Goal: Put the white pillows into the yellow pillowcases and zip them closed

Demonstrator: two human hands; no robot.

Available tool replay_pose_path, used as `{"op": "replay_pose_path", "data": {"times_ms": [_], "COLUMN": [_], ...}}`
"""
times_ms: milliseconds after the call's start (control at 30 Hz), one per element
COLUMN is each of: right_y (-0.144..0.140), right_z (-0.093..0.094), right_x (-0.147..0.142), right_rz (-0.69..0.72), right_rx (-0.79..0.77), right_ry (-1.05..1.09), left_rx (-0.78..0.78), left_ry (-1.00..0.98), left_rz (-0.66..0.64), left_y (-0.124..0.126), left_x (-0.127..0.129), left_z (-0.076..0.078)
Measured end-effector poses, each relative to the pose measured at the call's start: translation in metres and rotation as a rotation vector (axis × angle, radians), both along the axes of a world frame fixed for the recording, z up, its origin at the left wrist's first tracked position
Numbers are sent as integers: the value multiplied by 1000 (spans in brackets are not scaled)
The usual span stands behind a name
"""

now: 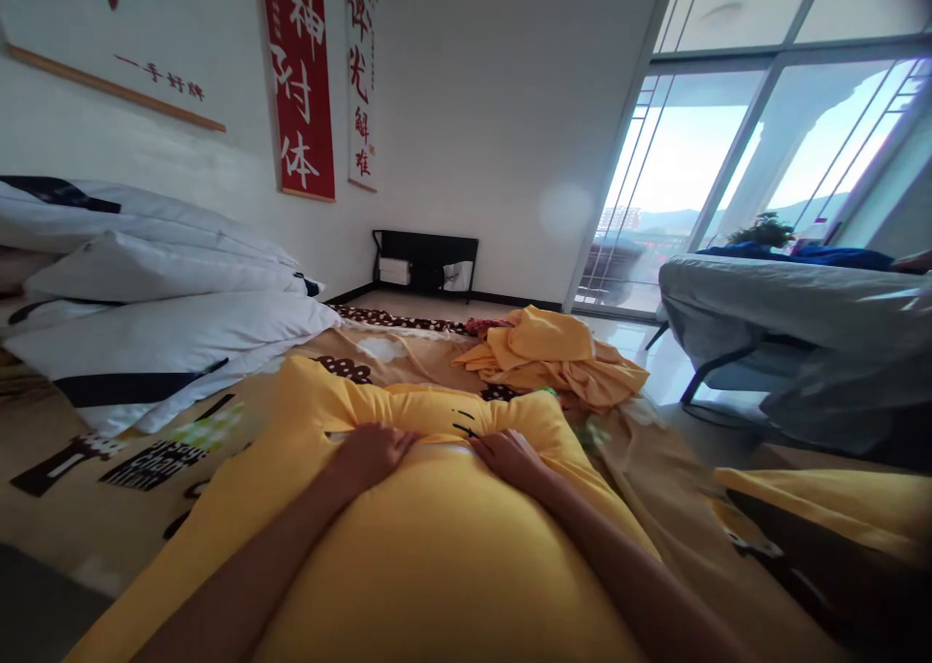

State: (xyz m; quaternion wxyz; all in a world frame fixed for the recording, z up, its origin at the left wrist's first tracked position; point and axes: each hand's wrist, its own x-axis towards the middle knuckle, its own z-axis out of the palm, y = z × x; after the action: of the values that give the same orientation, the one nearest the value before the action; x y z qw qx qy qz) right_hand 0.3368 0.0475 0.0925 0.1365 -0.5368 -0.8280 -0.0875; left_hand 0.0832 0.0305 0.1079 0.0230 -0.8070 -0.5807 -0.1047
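Flat left hand, right hand, pressing yellow pillow

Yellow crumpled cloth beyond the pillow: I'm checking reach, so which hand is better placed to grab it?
Probably the right hand: the crumpled cloth lies ahead and to the right, nearer it than the left hand. Both press flat on the yellow pillow.

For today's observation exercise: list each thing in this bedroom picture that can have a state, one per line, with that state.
left hand: flat, pressing on the yellow pillow
right hand: flat, pressing on it too
yellow pillow: plump, lying on the bed
yellow cloth: crumpled in a heap
white duvet: folded, stacked
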Motion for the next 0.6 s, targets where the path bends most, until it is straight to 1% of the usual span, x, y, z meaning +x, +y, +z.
{"op": "replay_pose_path", "data": {"times_ms": [33,67,100,167,200,233,267,333,400,433,500,600], "right_y": [5,10,16,26,31,34,35,36,34,34,35,37], "right_z": [-5,-5,-3,4,5,3,-1,-17,-33,-40,-48,-53], "right_x": [1,2,4,5,4,3,1,-3,-4,-4,-2,0], "right_rz": [16,26,30,27,22,17,14,12,16,19,36,85], "right_rx": [-36,-60,-75,-89,-94,-100,-109,-133,-157,-164,-153,-23], "right_ry": [-15,-27,-36,-46,-48,-48,-44,-33,-4,20,75,147], "left_rx": [-30,-31,-16,47,80,96,88,4,-81,-95,-92,-73], "left_ry": [26,38,43,53,67,87,109,122,83,55,12,-10], "left_rz": [-23,-36,-34,7,35,57,64,55,51,63,93,107], "left_y": [5,11,17,29,34,38,40,42,41,40,39,39], "left_x": [1,1,0,-1,0,0,1,5,8,8,9,8], "left_z": [-3,-2,3,15,18,18,14,-2,-20,-25,-31,-31]}}
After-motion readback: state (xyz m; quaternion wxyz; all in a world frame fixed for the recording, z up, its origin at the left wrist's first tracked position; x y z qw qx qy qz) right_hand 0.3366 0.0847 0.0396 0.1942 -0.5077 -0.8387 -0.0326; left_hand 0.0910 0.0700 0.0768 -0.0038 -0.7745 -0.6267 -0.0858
